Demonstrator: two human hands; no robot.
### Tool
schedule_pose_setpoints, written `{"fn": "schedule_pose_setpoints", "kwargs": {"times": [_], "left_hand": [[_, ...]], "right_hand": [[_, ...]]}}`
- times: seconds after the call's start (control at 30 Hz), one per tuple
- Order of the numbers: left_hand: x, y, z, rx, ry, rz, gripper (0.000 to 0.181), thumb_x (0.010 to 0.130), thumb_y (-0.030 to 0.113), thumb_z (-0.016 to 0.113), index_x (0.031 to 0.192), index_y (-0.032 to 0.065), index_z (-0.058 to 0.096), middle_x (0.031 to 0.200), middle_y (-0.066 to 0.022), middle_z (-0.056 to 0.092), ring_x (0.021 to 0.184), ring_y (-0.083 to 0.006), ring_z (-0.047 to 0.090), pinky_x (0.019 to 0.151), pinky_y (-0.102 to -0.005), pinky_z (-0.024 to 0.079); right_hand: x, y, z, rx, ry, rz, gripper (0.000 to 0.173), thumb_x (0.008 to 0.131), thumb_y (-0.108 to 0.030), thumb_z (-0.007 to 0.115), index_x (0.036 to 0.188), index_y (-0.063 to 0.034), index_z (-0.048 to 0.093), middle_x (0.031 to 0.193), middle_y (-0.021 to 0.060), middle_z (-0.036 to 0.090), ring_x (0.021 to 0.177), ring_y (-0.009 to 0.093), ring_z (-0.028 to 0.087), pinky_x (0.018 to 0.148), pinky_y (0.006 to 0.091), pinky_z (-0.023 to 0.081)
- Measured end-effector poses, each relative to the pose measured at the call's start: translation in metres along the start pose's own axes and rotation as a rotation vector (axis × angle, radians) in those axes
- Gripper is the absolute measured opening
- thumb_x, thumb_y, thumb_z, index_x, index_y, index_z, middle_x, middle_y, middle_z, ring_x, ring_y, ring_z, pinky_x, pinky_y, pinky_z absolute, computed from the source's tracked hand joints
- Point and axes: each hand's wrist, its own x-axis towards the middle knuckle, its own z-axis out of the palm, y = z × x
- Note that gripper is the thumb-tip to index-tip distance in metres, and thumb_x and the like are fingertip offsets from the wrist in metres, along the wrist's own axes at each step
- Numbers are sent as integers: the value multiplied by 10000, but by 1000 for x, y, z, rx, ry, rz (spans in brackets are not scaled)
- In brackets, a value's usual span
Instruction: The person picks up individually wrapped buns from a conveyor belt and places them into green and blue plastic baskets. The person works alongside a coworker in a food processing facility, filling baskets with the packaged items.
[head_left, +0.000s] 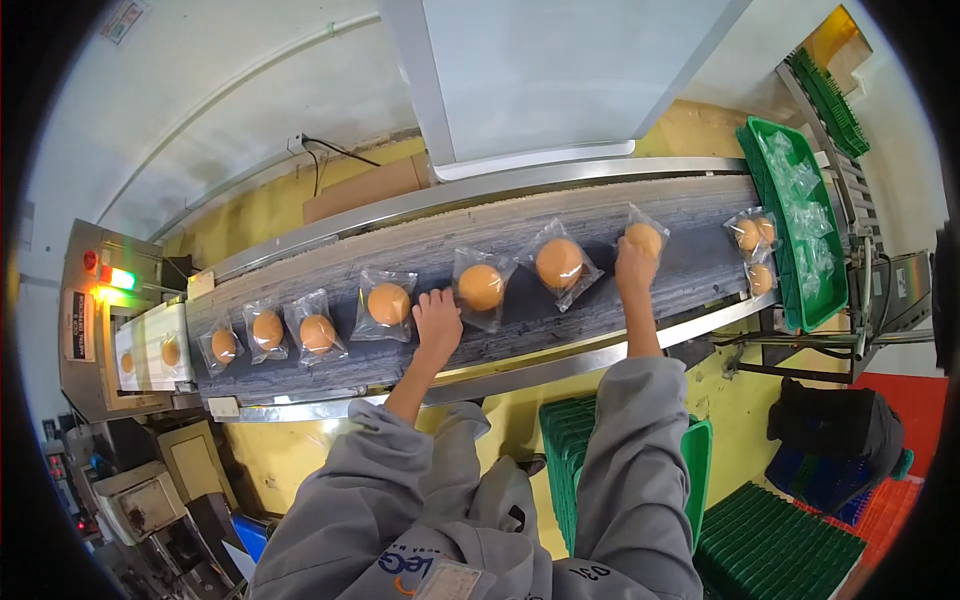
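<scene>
Round golden-brown buns in clear plastic bags lie in a row along a dark conveyor belt (517, 315). My right hand (636, 264) grips a bagged bun (645, 238) at its near left side, over the belt. My left hand (439, 321) rests by the belt between two bagged buns, one (389, 303) on its left and one (481, 287) on its right; whether its fingers hold a bag edge cannot be told. Another bagged bun (559, 262) lies between my hands. Smaller-looking bagged buns (750, 234) sit at the belt's right end, against a green tray.
A green plastic tray (823, 304) with clear bagged items spans the belt's right end. At the left, a metal detector (79, 262) with lit lamps frames a white belt (148, 367) bearing buns. Stacked green crates (780, 544) stand below right. The belt has metal side rails (525, 376).
</scene>
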Motion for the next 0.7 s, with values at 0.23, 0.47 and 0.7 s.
{"fn": "schedule_pose_setpoints", "kwargs": {"times": [0.23, 0.47, 0.7], "left_hand": [[-29, -37, -48, -78, -196, 4, 166, 823, 144, 494, 928, 68, 598, 863, -192, 546, 775, -387, 547, 653, -481, 439], [-16, -104, -42, -162, -128, 100, 183, 841, 106, 436, 849, -29, 560, 911, -258, 536, 831, -407, 548, 761, -465, 438], [-69, -23, -108, -395, -336, 507, 194, 854, 86, 423, 821, -32, 573, 814, -205, 565, 756, -361, 540, 687, -423, 415]], "right_hand": [[-35, -29, -18, 203, -115, -147, 128, 808, -176, 498, 844, -95, 590, 879, 106, 614, 713, 310, 617, 593, 414, 491], [-125, -97, -51, 456, -102, -20, 127, 800, -166, 530, 763, -56, 581, 774, 125, 596, 713, 321, 597, 594, 430, 472], [-364, -95, -197, 1321, -137, 492, 157, 844, -113, 509, 782, 17, 570, 598, 79, 516, 521, 137, 524, 483, 285, 405]]}}
